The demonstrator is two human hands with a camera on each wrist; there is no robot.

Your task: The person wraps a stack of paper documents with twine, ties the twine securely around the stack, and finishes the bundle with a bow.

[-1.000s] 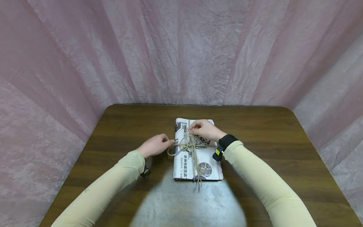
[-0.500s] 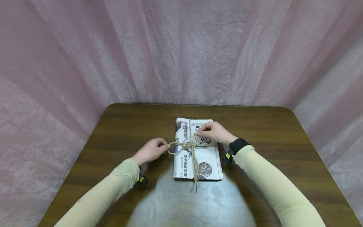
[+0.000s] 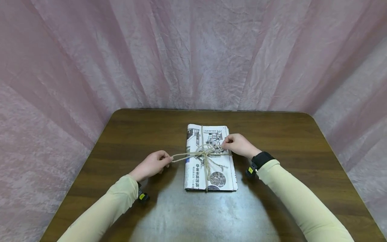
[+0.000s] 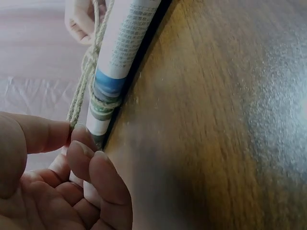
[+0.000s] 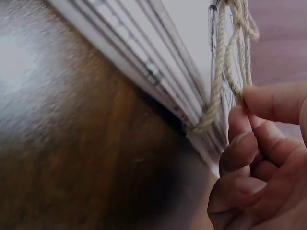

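Evenly is how the pull should go: with the left hand [image 3: 152,163] and right hand [image 3: 239,144] each pinching a loop of twine [image 3: 202,155], draw outward level so the bow cinches centred on the folded newspaper [image 3: 210,168] lying mid-worktop [image 3: 136,134].

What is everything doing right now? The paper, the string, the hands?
newspaper: folded, lying flat on the table, bound with string.
string: wrapped crosswise, knotted on top, loops drawn out sideways.
left hand: pinches a string loop.
right hand: pinches the string opposite.
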